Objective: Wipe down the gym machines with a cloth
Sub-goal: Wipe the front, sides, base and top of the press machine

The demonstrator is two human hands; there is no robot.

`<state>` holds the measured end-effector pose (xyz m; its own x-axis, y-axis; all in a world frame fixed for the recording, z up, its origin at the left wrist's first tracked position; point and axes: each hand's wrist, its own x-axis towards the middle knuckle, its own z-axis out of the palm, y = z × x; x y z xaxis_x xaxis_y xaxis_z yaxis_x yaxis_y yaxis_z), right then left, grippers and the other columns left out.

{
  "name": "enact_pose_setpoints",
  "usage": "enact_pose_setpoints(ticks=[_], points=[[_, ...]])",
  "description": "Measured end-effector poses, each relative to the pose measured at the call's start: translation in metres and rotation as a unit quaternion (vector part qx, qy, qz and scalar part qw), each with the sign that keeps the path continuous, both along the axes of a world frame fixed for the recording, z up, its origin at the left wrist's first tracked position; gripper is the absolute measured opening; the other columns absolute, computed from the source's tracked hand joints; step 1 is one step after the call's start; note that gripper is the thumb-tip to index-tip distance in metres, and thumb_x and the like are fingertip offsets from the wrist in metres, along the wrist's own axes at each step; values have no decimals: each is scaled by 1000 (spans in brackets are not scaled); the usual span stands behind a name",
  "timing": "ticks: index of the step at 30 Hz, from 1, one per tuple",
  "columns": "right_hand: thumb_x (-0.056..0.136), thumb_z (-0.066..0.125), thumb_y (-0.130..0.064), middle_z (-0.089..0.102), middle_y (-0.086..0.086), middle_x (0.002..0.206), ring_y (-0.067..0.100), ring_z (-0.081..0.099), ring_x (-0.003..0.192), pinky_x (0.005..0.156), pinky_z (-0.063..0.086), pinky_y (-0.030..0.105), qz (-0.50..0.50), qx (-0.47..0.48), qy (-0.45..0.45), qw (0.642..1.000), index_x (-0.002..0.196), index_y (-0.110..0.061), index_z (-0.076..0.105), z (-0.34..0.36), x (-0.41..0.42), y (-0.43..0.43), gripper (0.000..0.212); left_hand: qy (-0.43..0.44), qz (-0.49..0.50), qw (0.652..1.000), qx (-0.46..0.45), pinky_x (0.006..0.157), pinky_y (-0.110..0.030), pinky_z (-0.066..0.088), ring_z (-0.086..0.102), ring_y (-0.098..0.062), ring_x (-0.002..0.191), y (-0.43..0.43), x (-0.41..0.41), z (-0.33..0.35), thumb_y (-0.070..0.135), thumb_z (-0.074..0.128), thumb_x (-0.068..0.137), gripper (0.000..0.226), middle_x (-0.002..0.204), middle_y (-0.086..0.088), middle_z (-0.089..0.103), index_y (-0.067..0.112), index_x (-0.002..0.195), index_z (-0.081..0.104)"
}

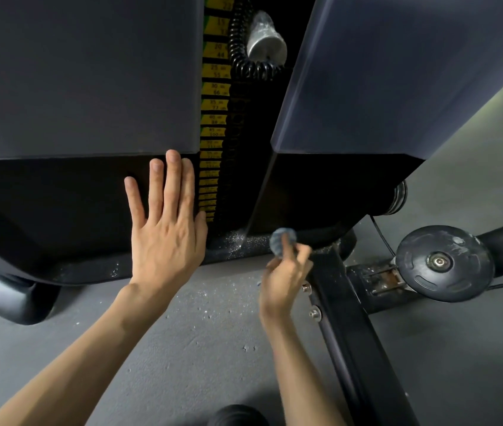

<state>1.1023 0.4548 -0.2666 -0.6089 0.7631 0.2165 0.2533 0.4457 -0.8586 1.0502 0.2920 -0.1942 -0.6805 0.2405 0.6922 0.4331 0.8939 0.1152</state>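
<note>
My left hand (167, 229) lies flat, fingers straight, bracing on the shroud (59, 195); my right hand (284, 278) pinches the balled cloth (282, 241) at the dusty base rail (164, 267). I should press and sweep along the rail, gathering the grit (234, 241).

The right hand (284, 281) pinches a cloth (282, 242) at the machine's base rail (151, 269). Left of the grip, the left hand (167, 229) lies flat on the left panel (75, 72). Above the grip, between that panel and the right panel (397, 72), runs the weight stack (213, 118), with a coiled cord (241, 41) beside it. Just right of the grip lies a frame beam (351, 333); farther right sits a pulley disc (442, 262).
</note>
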Motion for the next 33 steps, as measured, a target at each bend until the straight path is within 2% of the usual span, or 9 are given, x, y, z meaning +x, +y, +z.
enact_pose_setpoints(ticks=[3, 7, 11, 14, 15, 17, 22, 27, 33], points=[[73, 63, 21, 55, 8, 107, 19, 45, 89, 70, 55, 29, 78, -25, 23, 996, 123, -9, 66, -16, 8, -17, 59, -2, -5, 1000, -12, 119, -45, -16, -23, -20, 148, -4, -1, 1, 23, 44, 96, 82, 158, -1, -31, 11, 153, -13], [81, 56, 12, 49, 16, 120, 26, 43, 102, 87, 41, 27, 71, 15, -37, 997, 132, -14, 60, -7, 12, 30, 57, 0, -13, 1000, -23, 120, -44, -15, -21, -20, 148, -8, -2, -2, 22, 45, 95, 82, 159, -1, -28, 10, 154, -9], [75, 62, 18, 52, 26, 110, 43, 50, 91, 82, 50, 50, -58, -101, -5, 993, 126, -3, 63, 4, -7, 49, 55, -6, -8, 1000, -20, 119, -45, -16, -22, -21, 148, -4, -1, -1, 22, 46, 95, 83, 162, -6, -20, 9, 154, -10], [90, 63, -4, 51, 18, 105, 28, 52, 86, 72, 48, 41, -37, 57, -52, 996, 109, -9, 67, 2, -5, 9, 20, -11, -8, 1000, -2, 119, -45, -17, -23, -21, 147, 1, 0, -1, 21, 46, 95, 83, 160, -12, -8, 10, 153, -11], [90, 62, -3, 53, 17, 104, 24, 51, 86, 73, 46, 37, -2, 81, -27, 996, 108, -9, 67, -4, 3, -8, 20, -12, -10, 1000, 1, 119, -45, -16, -23, -20, 147, 1, 0, -2, 21, 46, 95, 82, 160, -12, -7, 10, 153, -11], [79, 61, 16, 56, 12, 105, 19, 45, 88, 73, 46, 28, 88, 182, -39, 979, 117, -11, 68, -16, 13, -40, 48, -10, -16, 1000, -4, 120, -44, -15, -22, -19, 148, -3, 0, -2, 20, 46, 95, 81, 161, -11, -7, 9, 154, -8], [74, 64, 21, 55, 7, 114, 20, 46, 92, 72, 56, 32, 149, 196, -65, 967, 125, -13, 66, -11, 12, -34, 62, 9, -35, 998, -44, 122, -40, -9, -15, -17, 150, -20, -2, -3, 17, 47, 97, 78, 162, 0, -19, 12, 156, -4], [81, 53, 7, 47, 19, 129, 36, 45, 114, 95, 44, 49, 139, 112, -118, 977, 130, -16, 60, -2, 14, -17, 55, -4, -8, 999, 37, 122, -37, -9, -17, -15, 149, -28, 8, -6, 16, 48, 94, 84, 161, 0, -15, 13, 154, -10], [83, 57, 11, 44, 5, 131, 22, 43, 104, 89, 50, 32, 285, 278, -100, 912, 138, -13, 52, -12, 22, -63, 60, -20, -5, 1000, 3, 122, -40, -9, -15, -15, 150, -34, 5, -13, 15, 47, 96, 81, 161, 2, -24, 11, 155, -8]])
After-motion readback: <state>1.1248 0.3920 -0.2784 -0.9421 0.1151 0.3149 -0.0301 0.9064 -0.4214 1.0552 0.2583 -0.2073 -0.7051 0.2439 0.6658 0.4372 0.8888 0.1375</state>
